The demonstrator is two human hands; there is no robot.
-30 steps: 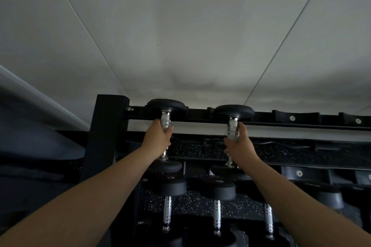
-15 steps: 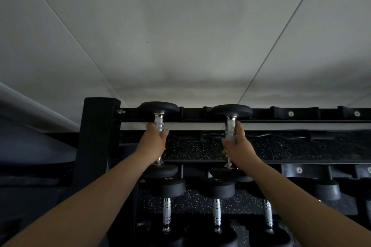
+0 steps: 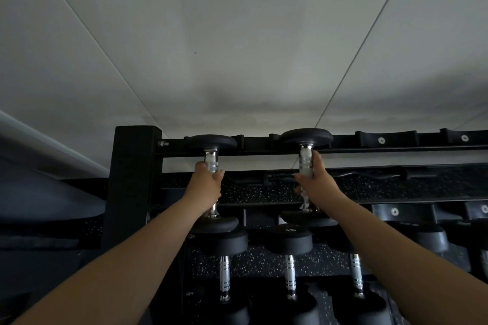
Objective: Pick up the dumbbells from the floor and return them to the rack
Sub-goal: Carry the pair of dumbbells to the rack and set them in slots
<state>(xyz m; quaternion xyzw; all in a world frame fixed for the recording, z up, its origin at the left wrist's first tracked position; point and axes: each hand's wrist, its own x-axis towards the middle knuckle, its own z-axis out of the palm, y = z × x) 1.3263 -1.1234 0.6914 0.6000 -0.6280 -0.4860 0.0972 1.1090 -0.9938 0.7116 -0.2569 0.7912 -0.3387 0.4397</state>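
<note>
Head view: my left hand (image 3: 204, 187) grip is closed around the left dumbbell (image 3: 211, 183) handle and my right hand (image 3: 318, 185) grip around the right dumbbell (image 3: 306, 174), both on the rack (image 3: 134, 179) top tier, long axes running front-to-back across the rails, and letting go off-saddle could roll one down.

Dim, underexposed wide-angle view; lower half murky, edges bowed.

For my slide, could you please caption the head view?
Left hand and right hand each grip a dumbbell's chrome handle on the top tier of the black rack.
</note>
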